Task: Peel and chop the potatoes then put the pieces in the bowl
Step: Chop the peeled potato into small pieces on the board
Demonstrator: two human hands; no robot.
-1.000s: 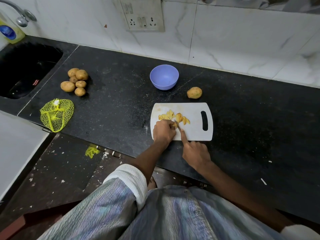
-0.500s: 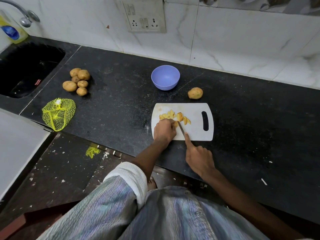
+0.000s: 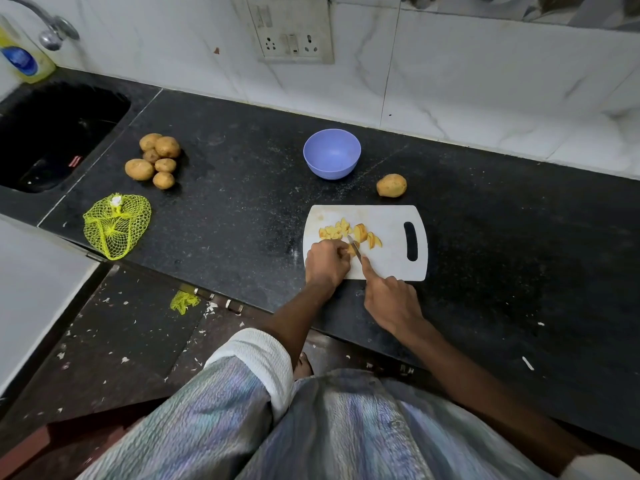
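Black speckled stone makes up the surface (image 3: pixel 242 209), backed by white marbled wall tiles, with a dark sink (image 3: pixel 52 133) at the far left. On the white plastic chopping board (image 3: pixel 388 258) lie yellow peeled potato pieces (image 3: pixel 349 232). The left hand (image 3: pixel 327 263) curls its fingers round the last uncut chunk, pinning it to the board, while the right hand (image 3: pixel 389 299) closes its grip on a small knife (image 3: pixel 355 249), forefinger laid along the spine, blade set against the chunk.

Peeled potato is likely firm but wet and slippery, so it is best held by the flat cut face down, fingertips tucked back from the blade. The pieces look light and easy to scoop.

A round lilac plastic bowl (image 3: pixel 331 154) stands beyond the board, well apart, with nothing between. One brown unpeeled potato (image 3: pixel 391 185) sits just beyond the board's far edge; six more potatoes (image 3: pixel 154 161) are heaped near the sink, beside a yellow mesh net bag (image 3: pixel 116 225).
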